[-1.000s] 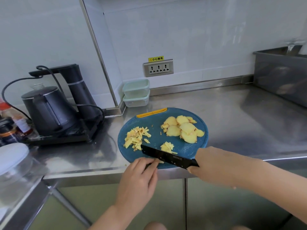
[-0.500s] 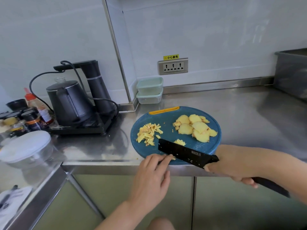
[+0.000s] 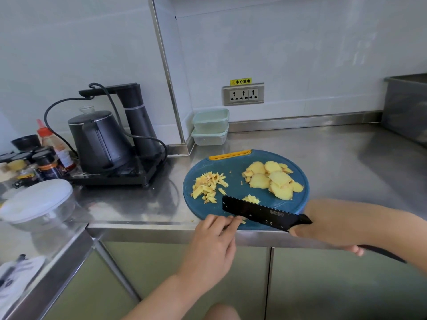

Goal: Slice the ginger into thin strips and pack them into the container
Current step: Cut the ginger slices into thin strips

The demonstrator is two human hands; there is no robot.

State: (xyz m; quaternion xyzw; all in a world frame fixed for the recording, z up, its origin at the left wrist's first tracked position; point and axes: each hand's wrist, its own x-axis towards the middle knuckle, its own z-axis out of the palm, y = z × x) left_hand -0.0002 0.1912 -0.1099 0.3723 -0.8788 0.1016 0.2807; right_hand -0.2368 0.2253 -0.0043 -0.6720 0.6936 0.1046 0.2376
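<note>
A round blue cutting board [image 3: 238, 181] lies at the counter's front edge. Flat ginger slices [image 3: 272, 179] are heaped on its right half, cut ginger strips [image 3: 208, 187] on its left, and a small ginger pile [image 3: 251, 199] sits just behind the blade. My right hand [image 3: 323, 229] grips the handle of a black knife [image 3: 261, 213], blade edge down on the board's near side. My left hand [image 3: 215, 243] has its fingertips on small ginger bits by the blade. Two stacked pale green containers [image 3: 209, 127] stand in the back corner.
A black kettle [image 3: 99, 139] on its base with a water tower stands left of the board. Spice jars [image 3: 46, 165] and a clear lidded bowl [image 3: 38, 204] sit far left. A steel bin [image 3: 406, 107] stands at the back right. A wall socket [image 3: 243, 94] is above.
The view has swung left and down. The knife has lifted slightly and shifted along the board's near edge, my left fingertips staying by the blade.
</note>
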